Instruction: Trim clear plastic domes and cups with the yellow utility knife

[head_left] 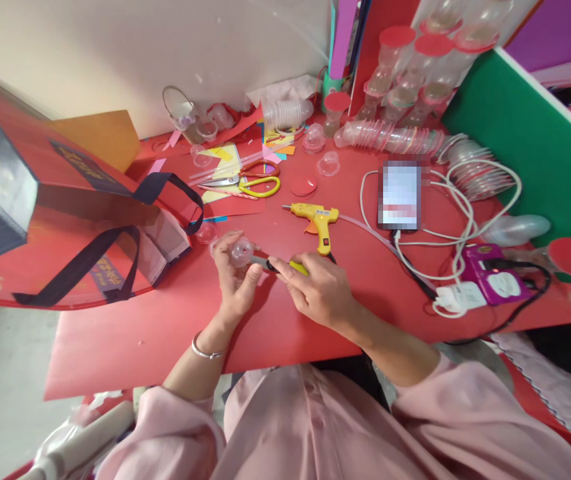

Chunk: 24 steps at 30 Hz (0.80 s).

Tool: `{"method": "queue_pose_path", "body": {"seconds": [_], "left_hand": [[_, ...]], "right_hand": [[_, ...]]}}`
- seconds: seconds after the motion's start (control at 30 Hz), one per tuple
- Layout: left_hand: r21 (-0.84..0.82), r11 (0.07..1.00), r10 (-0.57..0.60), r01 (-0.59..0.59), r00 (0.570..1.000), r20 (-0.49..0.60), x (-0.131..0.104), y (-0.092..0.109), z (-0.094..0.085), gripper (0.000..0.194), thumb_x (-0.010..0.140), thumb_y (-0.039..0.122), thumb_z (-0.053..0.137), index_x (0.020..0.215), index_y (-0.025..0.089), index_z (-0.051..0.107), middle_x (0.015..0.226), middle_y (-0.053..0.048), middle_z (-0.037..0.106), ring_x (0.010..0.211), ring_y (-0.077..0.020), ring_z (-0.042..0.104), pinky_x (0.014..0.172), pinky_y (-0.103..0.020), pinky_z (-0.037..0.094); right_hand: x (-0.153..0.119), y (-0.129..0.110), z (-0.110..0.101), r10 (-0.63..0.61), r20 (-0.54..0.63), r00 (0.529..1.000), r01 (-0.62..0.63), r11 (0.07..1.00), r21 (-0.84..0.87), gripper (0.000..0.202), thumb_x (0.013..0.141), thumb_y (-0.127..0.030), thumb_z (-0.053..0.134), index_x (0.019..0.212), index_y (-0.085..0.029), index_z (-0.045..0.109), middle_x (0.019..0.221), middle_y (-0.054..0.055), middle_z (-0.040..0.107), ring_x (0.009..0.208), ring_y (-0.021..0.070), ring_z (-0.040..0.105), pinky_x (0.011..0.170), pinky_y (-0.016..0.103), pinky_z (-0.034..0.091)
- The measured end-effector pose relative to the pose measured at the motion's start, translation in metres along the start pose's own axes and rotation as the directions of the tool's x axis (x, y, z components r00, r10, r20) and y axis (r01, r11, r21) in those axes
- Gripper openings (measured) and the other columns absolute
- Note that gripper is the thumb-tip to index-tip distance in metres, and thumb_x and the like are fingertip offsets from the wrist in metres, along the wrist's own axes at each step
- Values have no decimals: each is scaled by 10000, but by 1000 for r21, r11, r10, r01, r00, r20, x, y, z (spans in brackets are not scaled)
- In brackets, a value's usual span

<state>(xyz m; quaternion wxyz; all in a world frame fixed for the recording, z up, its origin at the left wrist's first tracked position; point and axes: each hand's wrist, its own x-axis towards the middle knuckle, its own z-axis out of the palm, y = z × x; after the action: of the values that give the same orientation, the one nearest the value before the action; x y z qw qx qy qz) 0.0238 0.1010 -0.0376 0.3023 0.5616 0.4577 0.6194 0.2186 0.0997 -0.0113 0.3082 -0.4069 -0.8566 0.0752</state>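
A small clear plastic cup (241,253) is held in my left hand (235,277), its round end facing up between the fingers and thumb. My right hand (322,290) grips a tool with a yellow-green handle (298,267), index finger stretched along it. The tool's grey blade (260,261) points left and meets the cup's side; whether it has gone through is too small to tell. Beyond my right hand, a yellow glue gun (318,219) lies on the red table (165,347), nozzle to the left. Yellow- and red-handled scissors (260,187) rest farther back on paper scraps.
Large red bags (80,233) with dark handles stand at the left. A phone (399,195), white cables and a purple power strip (498,273) lie at the right. Stacked clear cups (390,138) line the back, near a green panel (530,153).
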Motion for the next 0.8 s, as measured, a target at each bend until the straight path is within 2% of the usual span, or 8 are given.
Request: {"method": "queue_pose_path", "body": {"seconds": [0.57, 0.8], "left_hand": [[-17, 997, -80, 80, 997, 11, -3, 0, 2, 564, 890, 452, 706, 1371, 272, 472, 1226, -95, 515, 1005, -201, 626, 893, -389, 584], [-20, 997, -68, 68, 998, 14, -3, 0, 3, 584, 889, 449, 709, 1400, 313, 461, 1398, -109, 423, 1045, -204, 624, 836, -350, 606]], "right_hand": [[1, 0, -1, 1, -6, 1000, -1, 999, -49, 428, 993, -240, 528, 1410, -295, 610, 998, 57, 680, 874, 176, 592, 728, 304, 415], [0, 0, -1, 17, 13, 1000, -16, 999, -37, 425, 1002, -263, 537, 1420, -311, 600, 1006, 57, 676, 891, 176, 593, 745, 304, 417]]}}
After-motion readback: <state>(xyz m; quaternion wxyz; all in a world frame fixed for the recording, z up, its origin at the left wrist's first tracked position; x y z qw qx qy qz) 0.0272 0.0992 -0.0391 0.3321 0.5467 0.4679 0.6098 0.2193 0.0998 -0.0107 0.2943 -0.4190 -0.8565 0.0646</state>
